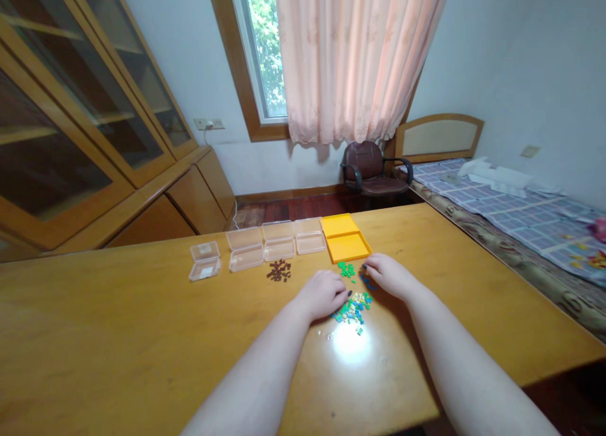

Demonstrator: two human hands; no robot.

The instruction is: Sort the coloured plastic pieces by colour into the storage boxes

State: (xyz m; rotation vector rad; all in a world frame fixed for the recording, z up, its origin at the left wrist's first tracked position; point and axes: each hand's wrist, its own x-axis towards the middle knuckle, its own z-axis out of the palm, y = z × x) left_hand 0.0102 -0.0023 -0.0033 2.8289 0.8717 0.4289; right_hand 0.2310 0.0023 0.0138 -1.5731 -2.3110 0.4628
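Note:
My left hand [324,294] rests with curled fingers at the left edge of a mixed pile of small plastic building bricks [353,310] in green, blue and pale yellow. What its fingertips hold, if anything, is too small to name. Beyond that pile, my right hand [386,275] has its fingertips drawn together over a small group of blue bricks [370,284]; their grip is partly hidden. Between the hands lies a group of green bricks [346,270]. Brown bricks [279,271] form a separate group left of my left hand.
Along the back of the wooden table [142,335] stand several clear plastic boxes with raised lids, such as a small one [205,270], and an open yellow case [350,247]. A brown armchair [372,168] is behind the table, a bed [502,199] to the right.

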